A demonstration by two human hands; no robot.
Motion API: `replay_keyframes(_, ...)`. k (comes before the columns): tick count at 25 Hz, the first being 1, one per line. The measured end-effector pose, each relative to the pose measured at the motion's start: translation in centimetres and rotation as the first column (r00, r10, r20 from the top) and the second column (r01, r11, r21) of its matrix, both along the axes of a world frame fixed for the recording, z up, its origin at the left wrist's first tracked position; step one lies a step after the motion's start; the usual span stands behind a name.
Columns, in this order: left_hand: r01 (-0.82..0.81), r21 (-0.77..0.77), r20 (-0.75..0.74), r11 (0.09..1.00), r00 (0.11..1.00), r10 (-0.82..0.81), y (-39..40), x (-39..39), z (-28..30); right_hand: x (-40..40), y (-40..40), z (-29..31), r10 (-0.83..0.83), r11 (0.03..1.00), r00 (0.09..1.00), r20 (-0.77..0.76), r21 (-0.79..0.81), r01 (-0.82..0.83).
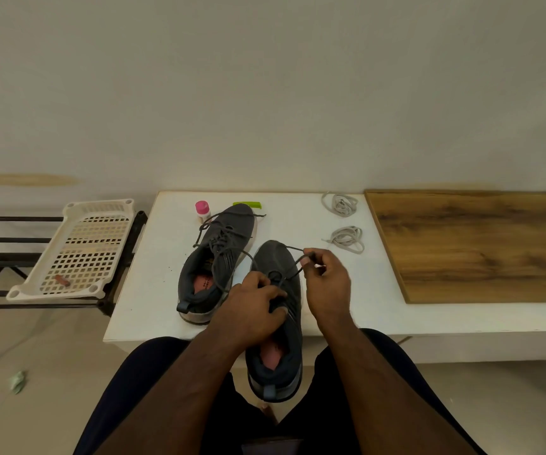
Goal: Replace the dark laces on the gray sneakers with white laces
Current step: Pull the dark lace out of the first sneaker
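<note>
Dark-clad lap [153, 389], white table [153, 290], plain wall [265, 77]

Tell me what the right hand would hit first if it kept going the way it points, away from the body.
Probably the nearer bundle of white laces: the right hand, pinching the dark lace, points up-table toward it. Depth is unclear, so it might pass just left.

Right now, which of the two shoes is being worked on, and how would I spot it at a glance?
Find the white table against the wall, with two gray sneakers on it. The one you want is the nearer sneaker, its heel hanging off the front edge toward the person's lap. Unlike the far sneaker, it has the left hand gripping its upper and the right hand pinching its dark lace.
</note>
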State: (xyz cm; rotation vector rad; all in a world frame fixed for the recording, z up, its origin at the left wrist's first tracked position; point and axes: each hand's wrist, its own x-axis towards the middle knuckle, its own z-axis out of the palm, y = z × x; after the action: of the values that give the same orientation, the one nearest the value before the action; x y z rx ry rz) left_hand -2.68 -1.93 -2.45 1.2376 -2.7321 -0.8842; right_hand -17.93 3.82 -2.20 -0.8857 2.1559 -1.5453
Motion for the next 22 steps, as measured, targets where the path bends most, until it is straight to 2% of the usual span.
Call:
replay_keyframes(3, -0.003, 0.001, -0.014, 1.000, 1.000, 0.003, 0.1, 0.1, 0.1, 0.3, 0.0, -1.3, 0.158, 0.948, 0.986, 0.051, 0.270, -0.166)
replay_keyframes(5, -0.003, 0.001, -0.012, 1.000, 1.000, 0.003, 0.1, 0.1, 0.0, 0.6, -0.2, -1.4, 0.187, 0.929, 0.982, -0.013, 0.326, -0.173)
replay_keyframes(6, -0.002, -0.002, -0.011, 1.000, 1.000, 0.002, 0.1, 0.1, 0.0, 0.7, -0.3, -1.2, 0.155, 0.948, 0.987, -0.049, 0.287, -0.134)
replay_keyframes(9, -0.003, 0.005, -0.006, 1.000, 1.000, 0.003, 0.0, 0.0, 0.1, 0.5, -0.2, 0.0, -0.040, 0.999, 0.995, -0.093, -0.020, 0.038)
replay_keyframes(11, -0.003, 0.001, -0.005, 1.000, 1.000, 0.003, 0.0, 0.0, 0.1, 0.5, -0.1, 0.2, -0.049, 0.997, 0.997, -0.056, -0.055, 0.046)
replay_keyframes(13, -0.001, -0.003, -0.008, 1.000, 1.000, 0.001, 0.1, 0.1, 0.1, 0.5, -0.1, -0.3, 0.034, 0.995, 0.999, 0.032, 0.096, -0.037)
replay_keyframes(14, -0.001, -0.004, -0.010, 1.000, 1.000, 0.001, 0.2, 0.1, 0.1, 0.6, -0.1, -0.6, 0.092, 0.973, 0.995, 0.026, 0.209, -0.095)
replay_keyframes(16, -0.005, -0.008, -0.010, 1.000, 1.000, 0.005, 0.1, 0.2, 0.0, 0.6, -0.5, -1.2, 0.208, 0.911, 0.974, -0.086, 0.379, -0.161)
replay_keyframes(17, -0.005, -0.008, -0.011, 1.000, 1.000, 0.005, 0.1, 0.2, 0.0, 0.6, -0.6, -1.2, 0.222, 0.914, 0.965, -0.143, 0.376, -0.154)
replay_keyframes(19, -0.002, -0.005, -0.010, 1.000, 1.000, 0.002, 0.1, 0.1, 0.2, 0.7, -0.6, -0.5, 0.103, 0.985, 0.979, -0.173, 0.157, -0.076)
replay_keyframes(21, 0.001, -0.007, -0.001, 1.000, 1.000, -0.001, 0.0, 0.0, 0.3, 0.6, -0.6, 0.0, -0.057, 0.993, 0.990, -0.127, -0.109, 0.043)
replay_keyframes(22, 0.002, -0.008, 0.002, 1.000, 1.000, -0.002, 0.0, -0.1, 0.2, 0.5, -0.5, 0.1, -0.073, 0.990, 0.992, -0.101, -0.129, 0.060)
